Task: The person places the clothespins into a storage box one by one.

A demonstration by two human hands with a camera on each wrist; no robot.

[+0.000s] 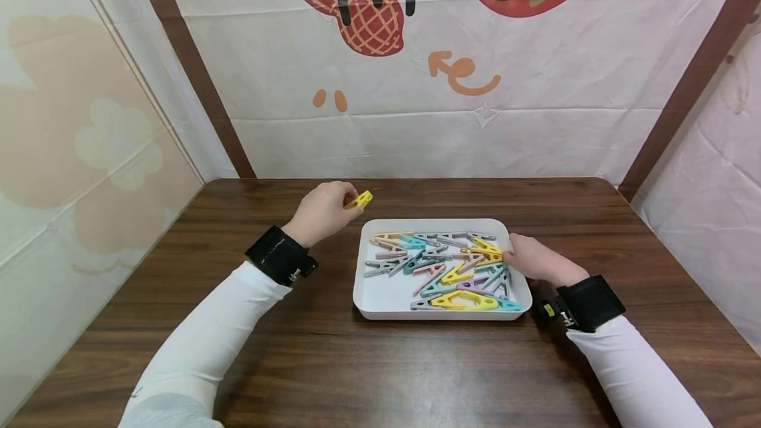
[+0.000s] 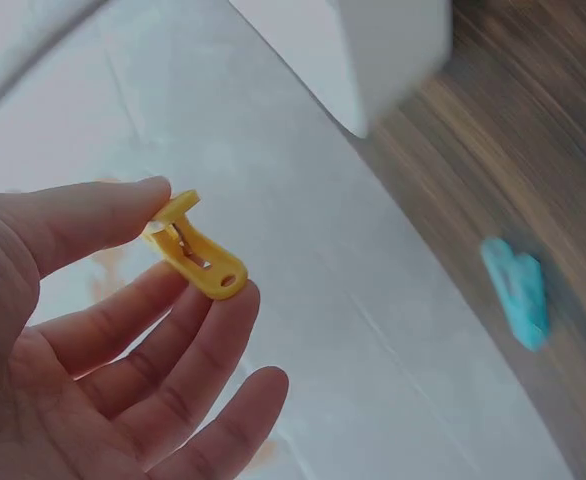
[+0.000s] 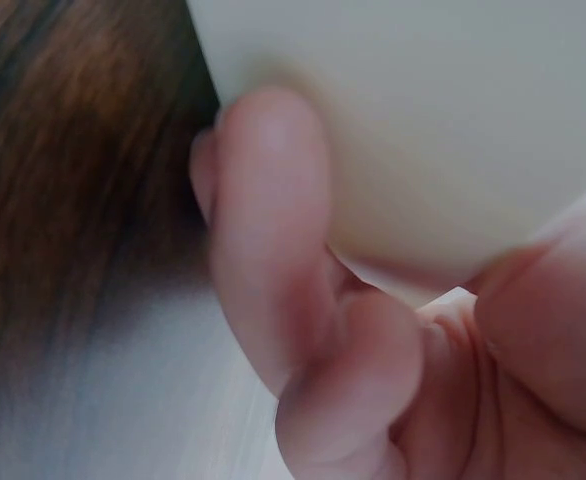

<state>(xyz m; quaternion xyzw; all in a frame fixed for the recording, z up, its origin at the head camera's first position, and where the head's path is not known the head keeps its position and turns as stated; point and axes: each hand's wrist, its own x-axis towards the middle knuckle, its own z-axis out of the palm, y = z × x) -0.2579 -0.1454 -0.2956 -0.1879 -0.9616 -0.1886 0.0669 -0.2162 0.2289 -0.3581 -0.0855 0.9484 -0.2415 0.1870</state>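
My left hand (image 1: 321, 212) pinches a yellow clothespin (image 2: 198, 262) between thumb and fingers, above the table left of the tray. A white tray (image 1: 389, 313) holds many clothespins (image 1: 454, 274) in yellow, teal, pink, grey and purple, heaped mostly toward its right side. At the tray's right wall, my right hand (image 1: 541, 261) grips the rim. In the right wrist view the fingers (image 3: 273, 200) curl against the pale tray wall, close and blurred. A teal clothespin (image 2: 518, 292) lies on the wood in the left wrist view; the head view does not show it.
The brown wooden table (image 1: 416, 375) carries the tray near its middle. Behind it hangs a white printed cloth (image 1: 535, 84) with brown bands. More printed cloth (image 1: 89, 150) stands along the left side, and a white one (image 1: 713, 170) on the right.
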